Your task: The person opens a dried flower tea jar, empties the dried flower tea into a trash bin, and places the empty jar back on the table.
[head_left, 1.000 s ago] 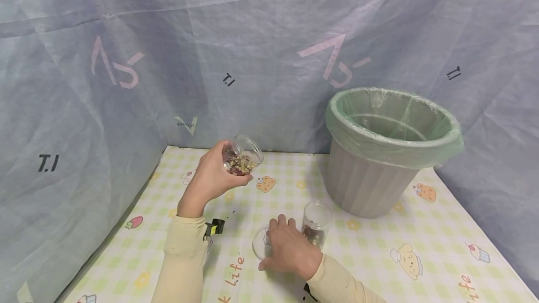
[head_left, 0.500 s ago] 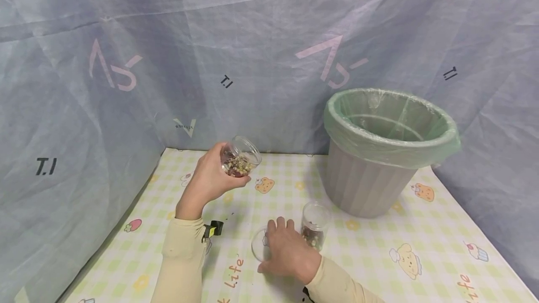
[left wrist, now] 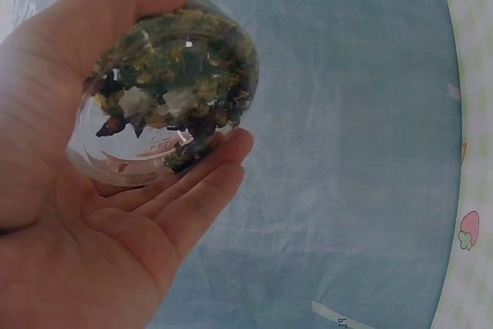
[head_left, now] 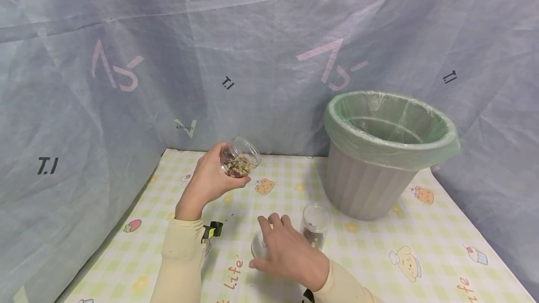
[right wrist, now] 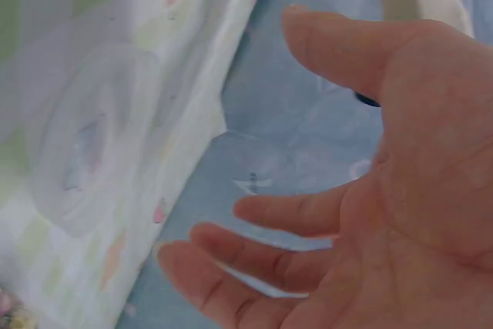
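My left hand (head_left: 208, 176) grips a clear jar (head_left: 241, 157) above the table, its mouth tilted to the right. Dried flowers and leaves (left wrist: 177, 82) lie along the jar's lower side. Held apart and slightly bent, the fingers of my right hand (head_left: 290, 254) hover over a clear round lid (right wrist: 92, 144) with nothing in their grasp. That lid lies flat on the tablecloth, partly hidden by the hand in the head view. Just beyond the right hand stands a second clear jar (head_left: 316, 221), upright and uncapped, with similar dried contents.
A grey bin (head_left: 368, 183) with a green plastic liner (head_left: 391, 151) stands at the back right of the table. The checked tablecloth (head_left: 358, 265) carries a few dark crumbs near the left wrist. Grey-blue sheeting (head_left: 269, 60) hangs behind and along both sides.
My right hand has come away from beside the lid, its fingers spreading and shifting slightly left over it. The left hand and its jar stay nearly still.
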`<move>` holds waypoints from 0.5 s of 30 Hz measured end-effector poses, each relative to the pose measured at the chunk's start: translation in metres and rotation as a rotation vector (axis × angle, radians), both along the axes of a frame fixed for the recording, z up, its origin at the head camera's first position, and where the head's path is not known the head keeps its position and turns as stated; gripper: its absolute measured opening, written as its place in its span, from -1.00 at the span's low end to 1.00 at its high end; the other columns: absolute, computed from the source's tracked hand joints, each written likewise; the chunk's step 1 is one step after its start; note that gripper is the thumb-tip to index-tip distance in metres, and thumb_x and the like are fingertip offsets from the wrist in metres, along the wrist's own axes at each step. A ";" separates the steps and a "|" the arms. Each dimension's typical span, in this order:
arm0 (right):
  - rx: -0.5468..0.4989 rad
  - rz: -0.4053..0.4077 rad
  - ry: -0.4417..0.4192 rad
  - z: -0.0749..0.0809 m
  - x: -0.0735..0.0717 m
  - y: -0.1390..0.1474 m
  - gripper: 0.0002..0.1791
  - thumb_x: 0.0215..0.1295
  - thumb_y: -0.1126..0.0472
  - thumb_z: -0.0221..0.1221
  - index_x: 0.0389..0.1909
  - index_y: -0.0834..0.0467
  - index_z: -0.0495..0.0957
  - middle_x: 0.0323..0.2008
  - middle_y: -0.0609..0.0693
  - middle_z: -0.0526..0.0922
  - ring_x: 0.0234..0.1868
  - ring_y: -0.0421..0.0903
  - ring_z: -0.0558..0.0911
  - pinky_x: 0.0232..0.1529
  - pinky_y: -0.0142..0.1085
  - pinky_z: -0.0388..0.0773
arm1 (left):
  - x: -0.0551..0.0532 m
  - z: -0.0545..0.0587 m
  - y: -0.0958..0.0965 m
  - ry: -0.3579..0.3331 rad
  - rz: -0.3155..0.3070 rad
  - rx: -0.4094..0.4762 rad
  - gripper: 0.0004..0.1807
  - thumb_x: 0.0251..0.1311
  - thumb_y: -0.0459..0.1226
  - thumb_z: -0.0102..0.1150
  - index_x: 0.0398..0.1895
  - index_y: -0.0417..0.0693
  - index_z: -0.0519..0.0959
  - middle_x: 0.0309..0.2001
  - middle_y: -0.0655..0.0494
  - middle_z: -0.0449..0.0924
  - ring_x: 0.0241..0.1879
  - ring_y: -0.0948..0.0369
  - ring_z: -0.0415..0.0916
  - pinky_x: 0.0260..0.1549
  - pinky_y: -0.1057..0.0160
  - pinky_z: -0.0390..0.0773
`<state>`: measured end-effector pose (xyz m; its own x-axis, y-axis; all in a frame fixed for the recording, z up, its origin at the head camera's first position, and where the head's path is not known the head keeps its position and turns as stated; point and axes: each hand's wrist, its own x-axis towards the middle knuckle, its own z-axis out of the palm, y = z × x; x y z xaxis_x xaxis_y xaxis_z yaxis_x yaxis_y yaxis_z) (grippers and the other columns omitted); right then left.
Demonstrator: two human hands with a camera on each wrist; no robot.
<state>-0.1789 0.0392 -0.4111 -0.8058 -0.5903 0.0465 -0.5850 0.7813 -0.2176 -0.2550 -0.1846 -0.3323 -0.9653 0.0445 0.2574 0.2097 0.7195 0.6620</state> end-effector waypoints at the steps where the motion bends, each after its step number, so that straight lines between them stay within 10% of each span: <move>1: -0.006 0.011 0.006 0.002 0.001 0.000 0.00 0.14 -0.38 0.39 0.43 0.16 0.34 0.14 0.09 0.48 -0.01 0.06 0.47 -0.16 -0.26 0.57 | 0.000 0.000 0.000 -0.005 0.002 -0.001 0.14 -0.08 0.05 0.63 0.53 -0.13 0.21 0.35 -0.12 0.42 0.29 -0.11 0.46 0.14 -0.19 0.54; 15: -0.263 0.172 0.216 0.042 0.009 0.017 -0.32 0.37 -0.12 0.32 0.38 0.15 0.44 -0.01 -0.08 0.53 -0.11 -0.16 0.43 -0.10 -0.31 0.51 | 0.002 0.002 -0.003 -0.008 0.012 0.008 0.15 -0.05 0.04 0.62 0.55 -0.13 0.18 0.37 -0.13 0.39 0.31 -0.13 0.42 0.16 -0.21 0.51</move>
